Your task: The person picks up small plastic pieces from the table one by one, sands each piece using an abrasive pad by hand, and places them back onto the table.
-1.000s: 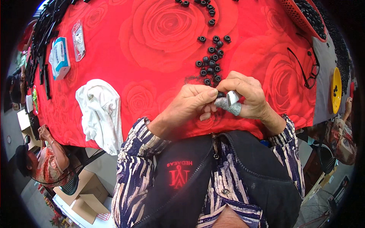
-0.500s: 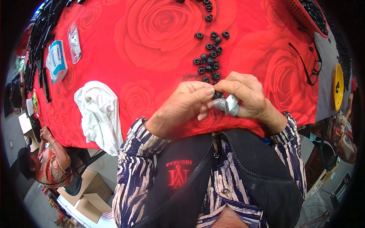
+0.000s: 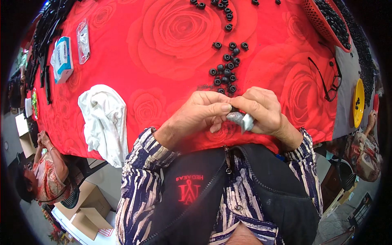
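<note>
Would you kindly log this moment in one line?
left hand: holding black piece; right hand: same piece, wearing grey cover; beyond: loose black pieces

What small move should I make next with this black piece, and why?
Perhaps turn the black piece slightly: the left hand and right hand meet around it, hiding most of it, and turning could bring another side toward the pale flat tool in the right hand.

A white cloth (image 3: pixel 103 118) and a blue-and-white packet (image 3: pixel 62 61) lie on the red tablecloth (image 3: pixel 102 49).
</note>
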